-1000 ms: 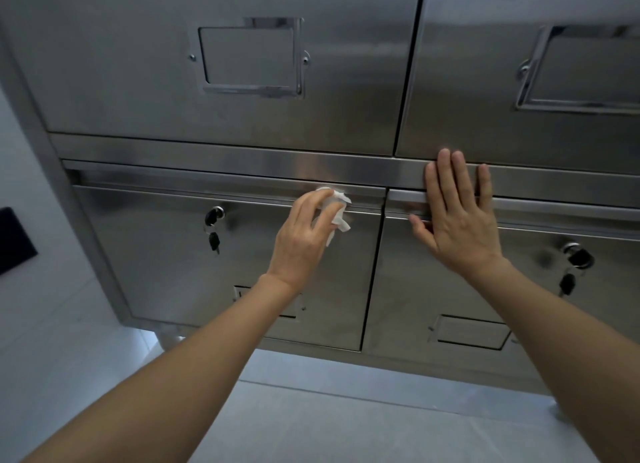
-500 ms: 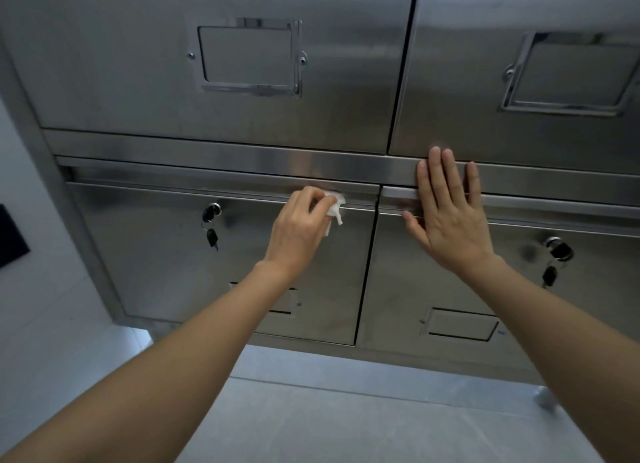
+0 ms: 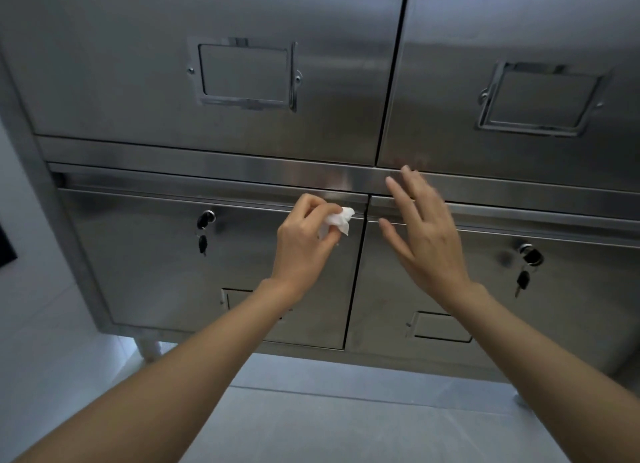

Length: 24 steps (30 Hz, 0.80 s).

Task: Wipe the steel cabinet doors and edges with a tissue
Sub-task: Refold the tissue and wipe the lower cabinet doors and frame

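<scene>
The left hand (image 3: 304, 244) pinches a crumpled white tissue (image 3: 337, 220) in curled fingers, held at the top right corner of the lower left door (image 3: 173, 255), probably to work that edge. Just right of it, the right hand (image 3: 426, 234) is spread, fingers straight, blurred; contact with the steel rail (image 3: 207, 166) above cannot be told.

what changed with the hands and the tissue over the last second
The right hand, which lay flat on the steel rail between the upper and lower doors, has lifted off it and is blurred, fingers straight. The left hand has slid slightly down the top edge of the lower left steel cabinet door, still pinching the crumpled white tissue. All doors stay shut, keys still hanging in both locks.
</scene>
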### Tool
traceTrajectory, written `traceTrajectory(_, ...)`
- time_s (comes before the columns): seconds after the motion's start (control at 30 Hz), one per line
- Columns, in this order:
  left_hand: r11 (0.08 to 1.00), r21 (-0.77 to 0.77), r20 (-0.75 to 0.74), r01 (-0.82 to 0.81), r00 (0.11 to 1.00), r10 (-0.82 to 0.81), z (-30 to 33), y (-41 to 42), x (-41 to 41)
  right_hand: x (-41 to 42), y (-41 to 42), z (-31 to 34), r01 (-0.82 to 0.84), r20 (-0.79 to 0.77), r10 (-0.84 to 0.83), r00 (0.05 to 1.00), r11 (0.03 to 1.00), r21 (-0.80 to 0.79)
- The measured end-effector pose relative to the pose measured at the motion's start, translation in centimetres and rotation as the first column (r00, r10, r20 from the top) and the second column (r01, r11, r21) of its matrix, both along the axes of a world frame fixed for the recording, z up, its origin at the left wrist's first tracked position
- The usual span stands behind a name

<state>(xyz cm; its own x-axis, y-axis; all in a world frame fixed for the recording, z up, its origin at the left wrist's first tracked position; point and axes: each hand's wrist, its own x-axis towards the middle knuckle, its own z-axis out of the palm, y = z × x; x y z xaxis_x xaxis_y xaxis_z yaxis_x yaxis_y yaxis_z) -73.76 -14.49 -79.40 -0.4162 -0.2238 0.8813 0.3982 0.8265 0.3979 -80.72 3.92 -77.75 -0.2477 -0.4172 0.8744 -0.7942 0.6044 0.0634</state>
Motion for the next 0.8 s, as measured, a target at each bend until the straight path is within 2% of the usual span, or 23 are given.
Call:
traceTrajectory(0.03, 1.000, 0.000, -0.007, 0.014, 1.000, -0.014, -0.1, 0.3, 0.4, 1.2, -0.4, 0.1, -0.095, 0.163, 0.107, 0.981, 0.992, -0.080)
traceTrajectory(0.07, 1.000, 0.001, -0.015, 0.030, 0.999, -0.029, 0.0, 0.6, 0.8, 2.4, -0.9, 0.3, -0.166, 0.329, 0.217, 0.919, 0.970, -0.176)
traceTrajectory(0.13, 0.998, -0.008, -0.048, 0.057, 0.997, -0.057, 0.3, 1.2, 1.5, 4.1, -1.5, 0.6, -0.225, 0.545, 0.392, 0.741, 0.910, -0.348)
traceTrajectory(0.23, 0.995, -0.041, -0.091, 0.094, 0.991, -0.098, 1.0, 2.1, 2.5, 5.0, -1.9, 1.0, -0.216, 0.643, 0.548, 0.535, 0.824, -0.523)
traceTrajectory(0.3, 0.992, -0.056, -0.099, 0.110, 0.988, -0.115, 1.4, 2.4, 2.8, 5.0, -1.8, 1.2, -0.215, 0.636, 0.655, 0.409, 0.746, -0.630)
traceTrajectory(0.37, 0.991, -0.058, -0.100, 0.120, 0.987, -0.125, 1.7, 2.6, 2.9, 5.2, -1.7, 1.6, -0.200, 0.613, 0.718, 0.328, 0.688, -0.698)
traceTrajectory(0.47, 0.987, -0.080, -0.091, 0.139, 0.985, -0.146, 1.9, 2.7, 2.9, 5.4, -1.6, 2.1, -0.200, 0.583, 0.734, 0.349, 0.665, -0.719)
traceTrajectory(0.63, 0.962, -0.224, 0.011, 0.156, 0.987, -0.157, 1.7, 2.2, 2.5, 5.5, -1.5, 1.9, -0.146, 0.513, 0.715, 0.474, 0.639, -0.755)
traceTrajectory(0.7, 0.950, -0.280, 0.036, 0.138, 0.990, -0.133, 1.5, 1.6, 2.2, 5.3, -1.1, 1.6, -0.112, 0.487, 0.658, 0.575, 0.653, -0.749)
traceTrajectory(0.8, 0.924, -0.383, 0.013, 0.018, 1.000, -0.014, 1.1, 0.7, 1.4, 4.5, -0.4, 0.8, -0.073, 0.401, 0.482, 0.779, 0.705, -0.706)
